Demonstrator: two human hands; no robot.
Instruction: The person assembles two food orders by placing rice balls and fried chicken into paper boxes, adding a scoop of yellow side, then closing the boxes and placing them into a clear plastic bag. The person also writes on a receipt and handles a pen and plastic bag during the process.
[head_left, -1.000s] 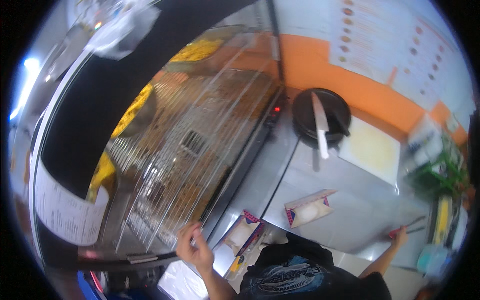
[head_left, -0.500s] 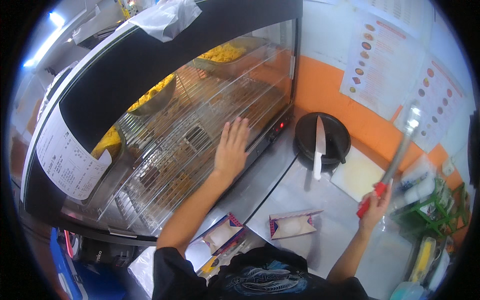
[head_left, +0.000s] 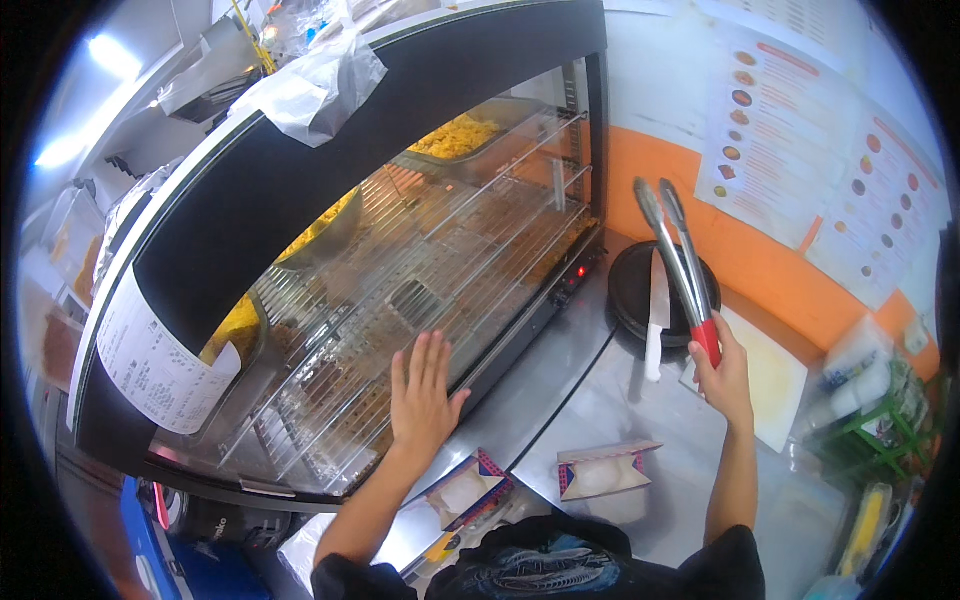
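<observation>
In my right hand (head_left: 728, 375) is a pair of metal tongs (head_left: 672, 245), held by the red grips, its arms slightly apart and pointing up. Behind the tongs lies a white-handled knife (head_left: 657, 318) across a round black pan or board (head_left: 625, 285). My left hand (head_left: 425, 395), flat with fingers stretched out, is at the lower front of the food warmer's sliding glass (head_left: 480, 260), and holds nothing. Below my hands stand two open paper food boxes, one (head_left: 603, 475) on the steel counter to the right, the other (head_left: 465, 495) left of it, each with something whitish inside.
Inside the warmer (head_left: 310, 480) are wire racks and metal trays of yellow food (head_left: 455, 137). A white cutting board (head_left: 768, 390) lies by the orange wall. At the right stands a green basket (head_left: 880, 430); a receipt strip (head_left: 150, 350) hangs on the warmer's left.
My left hand has slid down and left along the glass. The tongs have swung left and more upright, now over the knife and black pan or board. The view has shifted slightly.
</observation>
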